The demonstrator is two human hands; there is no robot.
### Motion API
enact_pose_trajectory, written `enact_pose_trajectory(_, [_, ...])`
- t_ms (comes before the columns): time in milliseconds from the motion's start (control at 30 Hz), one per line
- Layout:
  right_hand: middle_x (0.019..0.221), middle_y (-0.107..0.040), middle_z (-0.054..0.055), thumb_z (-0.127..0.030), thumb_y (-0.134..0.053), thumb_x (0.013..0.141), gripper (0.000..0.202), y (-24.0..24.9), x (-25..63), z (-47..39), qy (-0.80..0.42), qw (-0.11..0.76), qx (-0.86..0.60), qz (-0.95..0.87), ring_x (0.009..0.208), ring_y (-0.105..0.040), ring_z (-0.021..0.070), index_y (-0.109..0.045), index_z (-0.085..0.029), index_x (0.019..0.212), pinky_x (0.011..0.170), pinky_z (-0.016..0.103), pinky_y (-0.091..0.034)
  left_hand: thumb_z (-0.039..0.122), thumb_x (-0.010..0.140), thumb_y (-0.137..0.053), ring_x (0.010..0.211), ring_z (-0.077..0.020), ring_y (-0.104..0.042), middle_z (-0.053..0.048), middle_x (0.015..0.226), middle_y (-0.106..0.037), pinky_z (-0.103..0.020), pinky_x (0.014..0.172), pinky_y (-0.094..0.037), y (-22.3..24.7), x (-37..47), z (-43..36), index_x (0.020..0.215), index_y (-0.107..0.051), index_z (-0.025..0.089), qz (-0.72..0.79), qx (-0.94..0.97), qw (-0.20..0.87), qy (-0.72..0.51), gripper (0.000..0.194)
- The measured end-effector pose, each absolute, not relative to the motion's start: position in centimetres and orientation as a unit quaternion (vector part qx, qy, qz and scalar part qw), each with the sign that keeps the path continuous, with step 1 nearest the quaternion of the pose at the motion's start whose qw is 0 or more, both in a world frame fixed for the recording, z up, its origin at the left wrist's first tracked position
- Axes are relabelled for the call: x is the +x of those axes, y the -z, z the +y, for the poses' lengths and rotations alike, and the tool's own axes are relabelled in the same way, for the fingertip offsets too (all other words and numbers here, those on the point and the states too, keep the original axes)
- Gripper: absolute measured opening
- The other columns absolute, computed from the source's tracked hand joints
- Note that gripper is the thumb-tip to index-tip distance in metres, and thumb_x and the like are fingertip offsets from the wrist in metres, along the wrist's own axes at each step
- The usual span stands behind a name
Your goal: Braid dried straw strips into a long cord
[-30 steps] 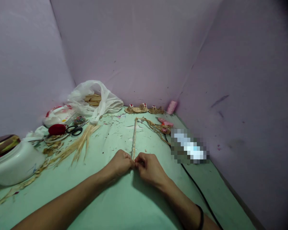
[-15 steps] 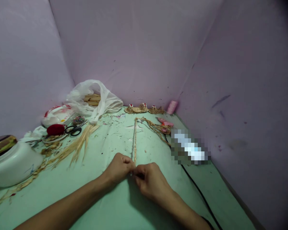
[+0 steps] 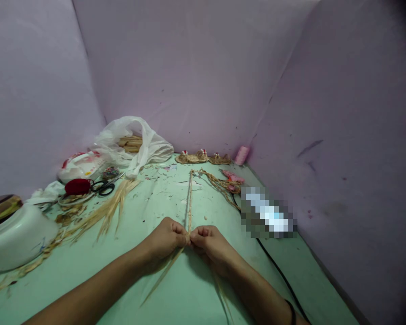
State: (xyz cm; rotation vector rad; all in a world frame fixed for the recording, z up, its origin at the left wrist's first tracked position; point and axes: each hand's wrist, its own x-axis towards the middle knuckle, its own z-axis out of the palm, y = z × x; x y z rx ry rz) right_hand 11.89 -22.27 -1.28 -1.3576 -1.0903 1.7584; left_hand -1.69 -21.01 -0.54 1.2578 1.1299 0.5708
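Note:
A thin braided straw cord (image 3: 190, 198) runs straight from the far middle of the table toward me. At its near end my left hand (image 3: 169, 237) pinches the fibre strands, and a loose straw strand (image 3: 162, 282) hangs down below it. Fingertip to fingertip with it, my right hand (image 3: 211, 246) is closed on the strands too. More pale strand ends (image 3: 223, 295) trail beneath my right wrist. The exact crossing of the strands is hidden between my fingers.
Black-handled scissors (image 3: 104, 186), a red pincushion-like object (image 3: 77, 186) and loose straw fibres (image 3: 113, 207) lie at left, near a white container (image 3: 20, 239). Behind are a plastic bag (image 3: 149, 149) and a pink thread spool (image 3: 242, 155). A black cable (image 3: 277, 264) crosses the right side.
My hands have turned slightly at the cord's near end, the right one opening out from its curled pose. Loose strand ends now show below both hands.

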Motion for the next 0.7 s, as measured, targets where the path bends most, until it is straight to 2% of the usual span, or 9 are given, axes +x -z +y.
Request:
enact_pose_trajectory(67, [0.035, -0.025, -0.01, -0.02, -0.051, 0.059, 0.015, 1.8, 11.9, -22.1, -0.65, 0.324, -0.53, -0.438, 0.033, -0.017, 0.0017, -0.041, -0.016, 0.048, 0.037, 0.021, -0.008, 0.016, 0.051, -0.044, 0.04, -0.0046, -0.016, 0.007, 0.038, -0.019, -0.022, 0.042, -0.013, -0.1, -1.9, -21.0, 0.039, -0.034, 0.017, 0.529, 0.62, 0.542, -0.202, 0.016])
enact_pose_trajectory(133, [0.036, -0.025, -0.009, -0.02, -0.05, 0.058, 0.014, 2.2, 11.9, -21.9, -0.635, 0.321, -0.542, -0.447, 0.034, -0.018, 0.0022, -0.041, -0.016, 0.048, 0.038, 0.021, -0.008, 0.018, 0.055, -0.046, 0.041, -0.0058, -0.021, 0.005, 0.039, -0.023, -0.022, 0.043, -0.015, -0.9, -2.0, -21.4, 0.038, -0.035, 0.017, 0.571, 0.682, 0.425, -0.167, 0.021])
enact_pose_trajectory(233, [0.039, -0.036, -0.007, -0.019, -0.051, 0.056, 0.008, 2.5, 11.5, -21.9, -0.623, 0.339, -0.546, -0.445, 0.037, -0.025, 0.0031, -0.048, -0.014, 0.05, 0.039, 0.02, -0.013, 0.025, 0.065, -0.045, 0.045, -0.0105, -0.037, -0.001, 0.044, -0.043, -0.024, 0.048, -0.022, -1.6, -1.6, -22.8, 0.044, -0.048, 0.016, 0.61, 0.728, 0.278, -0.145, 0.023])
enact_pose_trajectory(300, [0.043, -0.043, -0.004, -0.017, -0.052, 0.053, 0.005, 2.7, 11.2, -22.0, -0.626, 0.374, -0.53, -0.433, 0.041, -0.032, 0.0044, -0.05, -0.013, 0.052, 0.042, 0.02, -0.02, 0.027, 0.071, -0.041, 0.053, -0.0155, -0.048, -0.007, 0.058, -0.057, -0.026, 0.052, -0.027, -1.5, -1.1, -24.0, 0.057, -0.059, 0.016, 0.587, 0.762, 0.241, -0.127, 0.026])
enact_pose_trajectory(433, [0.043, -0.043, -0.003, -0.023, -0.06, 0.053, 0.016, 2.9, 10.7, -22.1, -0.647, 0.425, -0.498, -0.391, 0.042, -0.033, 0.0054, -0.047, -0.014, 0.05, 0.045, 0.02, -0.024, 0.02, 0.068, -0.043, 0.063, -0.0246, -0.057, -0.018, 0.074, -0.064, -0.03, 0.055, -0.033, -1.2, -0.2, -25.0, 0.084, -0.065, 0.01, 0.56, 0.787, 0.255, -0.044, 0.029])
enact_pose_trajectory(500, [0.042, -0.042, -0.004, -0.029, -0.065, 0.051, 0.024, 2.8, 10.8, -22.1, -0.663, 0.432, -0.483, -0.375, 0.041, -0.031, 0.0051, -0.046, -0.015, 0.049, 0.044, 0.021, -0.022, 0.021, 0.068, -0.044, 0.059, -0.0231, -0.057, -0.016, 0.068, -0.064, -0.029, 0.054, -0.034, -1.5, -0.4, -24.6, 0.079, -0.066, 0.01, 0.557, 0.779, 0.283, -0.054, 0.027])
enact_pose_trajectory(600, [0.042, -0.041, -0.004, -0.034, -0.067, 0.052, 0.03, 3.1, 11.0, -22.1, -0.683, 0.43, -0.46, -0.369, 0.041, -0.032, 0.0052, -0.045, -0.015, 0.047, 0.044, 0.02, -0.021, 0.03, 0.071, -0.044, 0.053, -0.0163, -0.053, -0.007, 0.057, -0.06, -0.026, 0.052, -0.035, -2.4, -1.5, -23.2, 0.059, -0.062, 0.015, 0.587, 0.71, 0.327, -0.211, 0.026])
enact_pose_trajectory(633, [0.042, -0.042, -0.003, -0.036, -0.068, 0.053, 0.032, 3.3, 11.0, -22.0, -0.685, 0.431, -0.452, -0.375, 0.041, -0.033, 0.0053, -0.045, -0.014, 0.046, 0.045, 0.02, -0.022, 0.031, 0.07, -0.045, 0.048, -0.0139, -0.051, -0.005, 0.056, -0.058, -0.024, 0.048, -0.035, -2.5, -1.8, -22.6, 0.058, -0.06, 0.015, 0.604, 0.665, 0.358, -0.256, 0.025])
enact_pose_trajectory(700, [0.043, -0.044, -0.002, -0.04, -0.068, 0.053, 0.036, 3.7, 11.1, -21.9, -0.681, 0.432, -0.438, -0.397, 0.043, -0.035, 0.0057, -0.044, -0.014, 0.044, 0.046, 0.02, -0.024, 0.031, 0.065, -0.047, 0.037, -0.0104, -0.045, -0.001, 0.05, -0.054, -0.022, 0.038, -0.03, -2.4, -2.1, -21.7, 0.059, -0.058, 0.014, 0.608, 0.569, 0.488, -0.261, 0.021])
